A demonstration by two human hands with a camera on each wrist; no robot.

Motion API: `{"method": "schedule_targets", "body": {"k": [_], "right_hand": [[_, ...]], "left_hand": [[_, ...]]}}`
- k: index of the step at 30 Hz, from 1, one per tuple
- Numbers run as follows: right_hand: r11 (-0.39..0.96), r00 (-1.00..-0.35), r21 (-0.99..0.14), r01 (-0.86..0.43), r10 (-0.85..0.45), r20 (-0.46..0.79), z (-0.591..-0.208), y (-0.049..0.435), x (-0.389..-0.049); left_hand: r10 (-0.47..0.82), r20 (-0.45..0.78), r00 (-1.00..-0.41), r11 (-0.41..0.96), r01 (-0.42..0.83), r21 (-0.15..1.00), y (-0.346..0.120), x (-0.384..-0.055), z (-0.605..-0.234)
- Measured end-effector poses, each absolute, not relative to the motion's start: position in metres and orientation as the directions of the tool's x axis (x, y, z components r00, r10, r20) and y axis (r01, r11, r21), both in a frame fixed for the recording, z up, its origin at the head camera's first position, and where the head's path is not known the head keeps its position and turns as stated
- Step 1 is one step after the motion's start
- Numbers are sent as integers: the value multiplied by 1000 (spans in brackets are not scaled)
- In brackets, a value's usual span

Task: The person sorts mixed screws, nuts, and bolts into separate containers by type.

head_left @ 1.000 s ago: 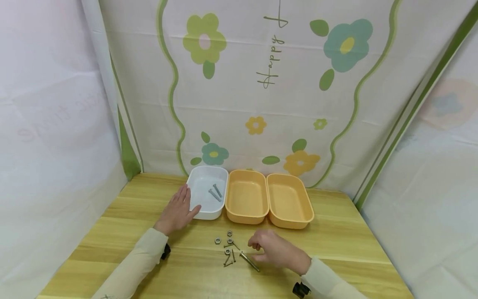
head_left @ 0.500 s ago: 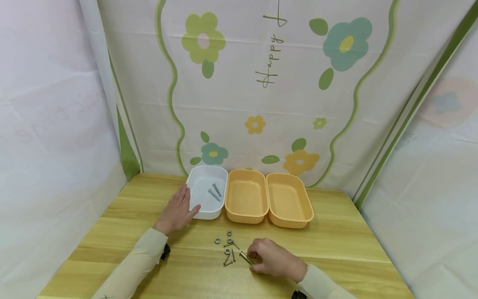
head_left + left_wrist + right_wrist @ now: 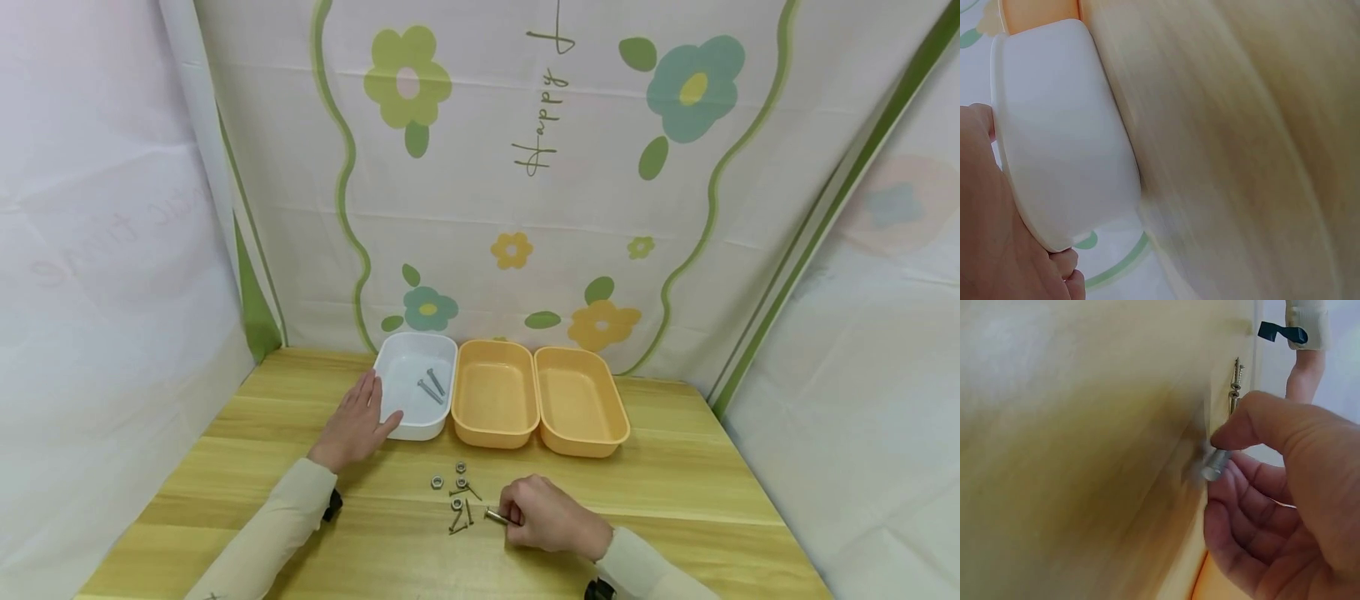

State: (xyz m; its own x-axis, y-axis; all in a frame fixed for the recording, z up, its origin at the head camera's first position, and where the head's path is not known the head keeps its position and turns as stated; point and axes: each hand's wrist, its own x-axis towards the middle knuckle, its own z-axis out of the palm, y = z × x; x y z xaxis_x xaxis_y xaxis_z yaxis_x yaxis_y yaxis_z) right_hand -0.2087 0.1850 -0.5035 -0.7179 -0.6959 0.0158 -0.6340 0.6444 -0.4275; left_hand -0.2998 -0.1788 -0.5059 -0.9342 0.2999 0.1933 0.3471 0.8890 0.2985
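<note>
My right hand (image 3: 553,517) pinches a large bolt (image 3: 497,517) between thumb and fingers, low over the table; its head points left. In the right wrist view the bolt's shank end (image 3: 1213,472) shows under the thumb. My left hand (image 3: 356,423) rests with extended fingers on the front left corner of a white tray (image 3: 390,432), thumb spread over the rim. In the left wrist view that hand (image 3: 997,219) lies along the rim of the white tray (image 3: 1063,131). Two silver bolts (image 3: 431,387) lie inside this tray.
Several nuts (image 3: 437,482) and small screws (image 3: 455,521) lie loosely grouped left of my right hand. Right of the white tray stand two yellow trays, a middle one (image 3: 495,437) and a right one (image 3: 585,447). A patterned cloth (image 3: 465,192) hangs behind them.
My right hand has come down onto the large bolt and closed its fingers on it; the bolt has turned slightly. The left hand stays at the white tray.
</note>
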Motion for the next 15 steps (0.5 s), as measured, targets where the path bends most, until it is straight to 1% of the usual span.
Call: {"method": "schedule_targets", "body": {"k": [5, 9, 12, 15], "right_hand": [[618, -679, -378, -689, -733, 38, -504, 187, -212], [589, -650, -363, -722, -757, 66, -501, 187, -215], [590, -649, -357, -724, -758, 64, -496, 187, -217], [607, -654, -320, -727, -755, 54, -490, 185, -220]], "left_hand": [[295, 189, -937, 891, 341, 298, -180, -300, -506], [297, 186, -937, 891, 342, 299, -180, -302, -506], [292, 176, -940, 893, 334, 302, -180, -302, -507], [290, 170, -942, 895, 330, 301, -181, -302, -508]]}}
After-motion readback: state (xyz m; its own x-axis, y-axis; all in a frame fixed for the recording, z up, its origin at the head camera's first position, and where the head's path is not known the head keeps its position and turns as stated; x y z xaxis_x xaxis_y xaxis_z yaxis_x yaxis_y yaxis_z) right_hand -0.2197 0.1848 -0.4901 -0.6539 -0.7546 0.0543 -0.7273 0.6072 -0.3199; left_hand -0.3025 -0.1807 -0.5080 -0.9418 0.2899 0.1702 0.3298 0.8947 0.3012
